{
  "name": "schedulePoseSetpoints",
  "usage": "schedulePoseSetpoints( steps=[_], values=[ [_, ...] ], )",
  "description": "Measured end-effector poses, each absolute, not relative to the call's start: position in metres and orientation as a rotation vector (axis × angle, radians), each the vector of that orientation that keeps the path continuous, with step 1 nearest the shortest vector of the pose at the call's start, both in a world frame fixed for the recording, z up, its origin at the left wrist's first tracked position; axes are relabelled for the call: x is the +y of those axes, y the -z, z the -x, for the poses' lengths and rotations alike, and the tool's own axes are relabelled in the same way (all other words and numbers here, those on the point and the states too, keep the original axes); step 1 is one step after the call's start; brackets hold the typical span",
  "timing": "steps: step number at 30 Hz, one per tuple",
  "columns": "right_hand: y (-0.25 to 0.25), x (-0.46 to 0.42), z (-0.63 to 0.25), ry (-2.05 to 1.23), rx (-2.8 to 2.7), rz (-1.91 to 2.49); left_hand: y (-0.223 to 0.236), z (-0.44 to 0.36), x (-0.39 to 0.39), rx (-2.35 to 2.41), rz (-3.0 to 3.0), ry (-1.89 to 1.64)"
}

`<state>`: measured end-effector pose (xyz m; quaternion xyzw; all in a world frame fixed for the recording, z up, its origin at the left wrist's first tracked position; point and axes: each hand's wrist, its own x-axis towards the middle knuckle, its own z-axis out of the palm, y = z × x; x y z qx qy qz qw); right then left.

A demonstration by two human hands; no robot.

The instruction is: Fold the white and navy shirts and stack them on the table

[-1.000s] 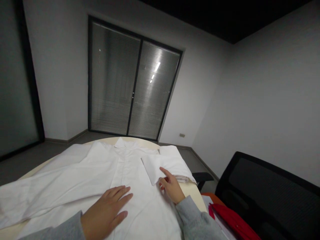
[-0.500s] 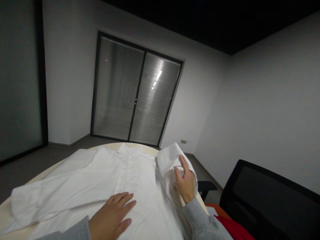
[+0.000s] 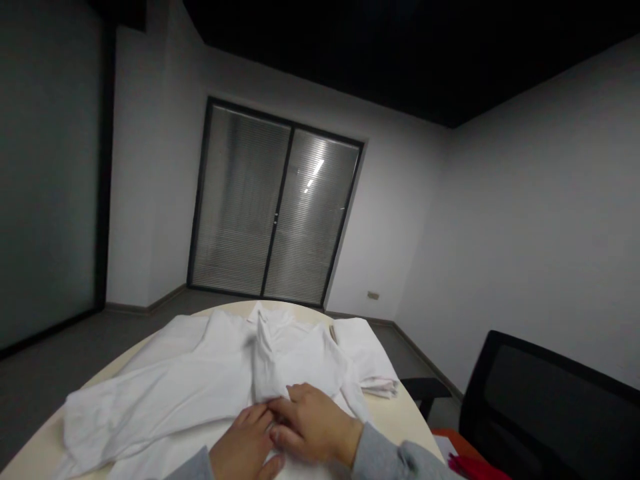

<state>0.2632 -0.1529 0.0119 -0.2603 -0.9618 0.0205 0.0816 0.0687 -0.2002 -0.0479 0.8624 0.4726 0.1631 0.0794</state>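
Note:
A white long-sleeved shirt [image 3: 200, 373] lies front up on a round table, its collar [image 3: 273, 313] toward the far edge. Along its middle, the front button edge [image 3: 265, 367] stands up in a raised fold. My right hand [image 3: 320, 423] is closed at the near end of this fold, fingers curled on the cloth. Beside it, my left hand [image 3: 245, 443] rests on the shirt with fingers stretched and thumb apart, its fingertips meeting the right hand's. The fingertips partly hide each other. The right sleeve [image 3: 365, 353] lies bent over at the table's right side.
The pale round table [image 3: 410, 420] shows its rim around the shirt. A black mesh chair [image 3: 545, 407] with an armrest [image 3: 425, 388] stands close on the right, red cloth [image 3: 475, 467] at its seat. Beyond are glass doors with blinds [image 3: 275, 213].
My right hand has let go of the right sleeve, which now lies down, and has moved left to the shirt's middle. The front edge has risen into a fold. My left hand appears slightly farther right.

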Motion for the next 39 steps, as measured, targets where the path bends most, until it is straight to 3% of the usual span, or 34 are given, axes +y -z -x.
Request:
schedulePoseSetpoints(
  steps=[5, 11, 17, 24, 29, 36, 39],
  values=[
    [0.027, -0.162, -0.302, -0.247, -2.663, 0.965, 0.055, -0.066, -0.193, 1.368, -2.548, -0.401],
    [0.034, -0.153, -0.32, 0.039, -2.411, 1.17, 0.046, -0.064, -0.2, 1.464, -2.542, -0.643],
    [0.027, -0.144, -0.331, 0.128, -2.347, 1.265, 0.0, -0.056, -0.195, 1.673, -2.656, -0.81],
    [0.034, -0.14, -0.334, 0.086, -2.397, 1.219, -0.046, -0.096, -0.15, 1.101, -2.989, -0.196],
    [0.034, -0.136, -0.342, 0.171, -2.343, 1.361, -0.04, -0.11, -0.12, 1.275, -3.01, 0.269],
    [0.032, -0.119, -0.356, 0.343, -2.187, 1.522, -0.051, -0.088, -0.158, 1.645, -3.224, 0.045],
    [0.03, -0.114, -0.359, 0.347, -2.134, 1.546, -0.05, -0.09, -0.194, 1.734, -3.146, 0.117]
  ],
)
